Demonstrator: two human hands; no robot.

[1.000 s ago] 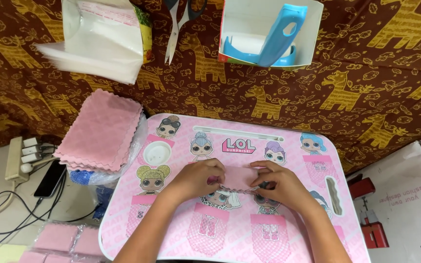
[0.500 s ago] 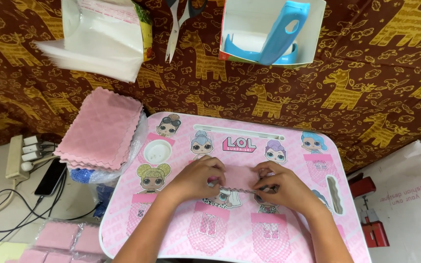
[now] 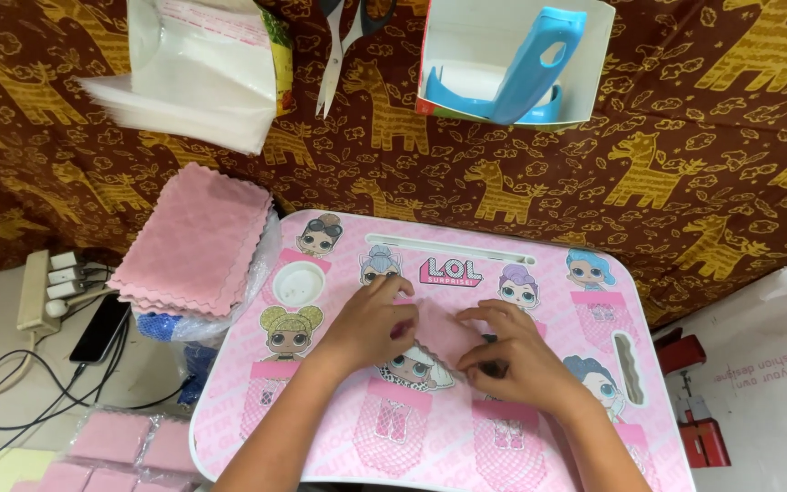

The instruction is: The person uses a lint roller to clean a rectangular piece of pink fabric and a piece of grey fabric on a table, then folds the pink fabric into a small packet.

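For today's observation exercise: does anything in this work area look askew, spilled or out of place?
Mildly. The stack of pink cloths overhangs the pink lap table edge, resting on a plastic bag, its layers fanned unevenly. Nothing looks spilled or damaged. Both hands, left hand and right hand, press one small pink cloth flat.

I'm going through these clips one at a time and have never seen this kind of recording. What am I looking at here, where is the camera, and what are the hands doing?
There is no machine here: a person works with two bare hands, and one camera worn on the head looks down at them. The left hand and right hand press on a small pink cloth square lying on a pink lap table printed with cartoon dolls. Both hands lie flat or curled on the cloth; neither lifts it. To the left sits a stack of pink cloths with zigzag edges, with wrapped pink packs below it, plus a black phone and a white power strip. Above, on the brown giraffe-patterned fabric, are clear plastic bags, scissors and a white box holding a blue tool.
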